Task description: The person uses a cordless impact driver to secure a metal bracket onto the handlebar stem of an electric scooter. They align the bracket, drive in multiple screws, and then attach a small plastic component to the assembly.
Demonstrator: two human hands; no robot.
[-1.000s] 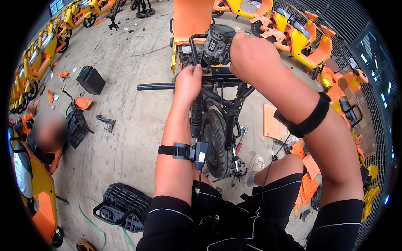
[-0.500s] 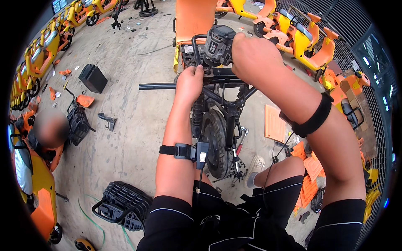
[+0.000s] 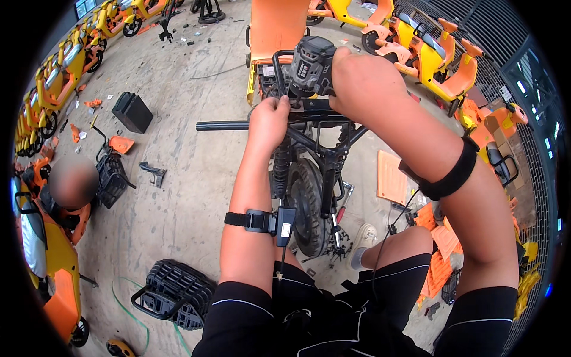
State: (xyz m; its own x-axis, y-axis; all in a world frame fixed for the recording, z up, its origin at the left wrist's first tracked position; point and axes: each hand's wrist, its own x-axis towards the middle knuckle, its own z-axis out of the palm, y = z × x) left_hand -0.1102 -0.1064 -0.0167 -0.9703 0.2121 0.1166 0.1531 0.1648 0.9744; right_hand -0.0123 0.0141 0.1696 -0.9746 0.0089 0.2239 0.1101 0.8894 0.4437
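A dark cordless power driver [image 3: 311,65] points down at the top of a black scooter frame [image 3: 315,107]. My right hand [image 3: 366,77] is wrapped round its grip; its tip is hidden behind the frame parts. Just left of the tool, my left hand [image 3: 269,122] is closed at the lower end of a bent black tube [image 3: 282,68], thumb and fingertips pressed together on it. Beneath the frame are a shock absorber [image 3: 281,172] and the rear wheel [image 3: 306,208]. An orange body panel [image 3: 278,27] rises beyond.
A black battery box [image 3: 132,112] and a black crate [image 3: 178,291] lie on the floor to the left. Yellow-orange scooters [image 3: 431,56] line both sides. A person [image 3: 74,184] is at the left. Near my right foot lie a ratchet wrench [image 3: 343,202] and an orange panel [image 3: 391,177].
The power driver and my right hand have shifted very slightly to the right and down. My left hand keeps its place at the tube.
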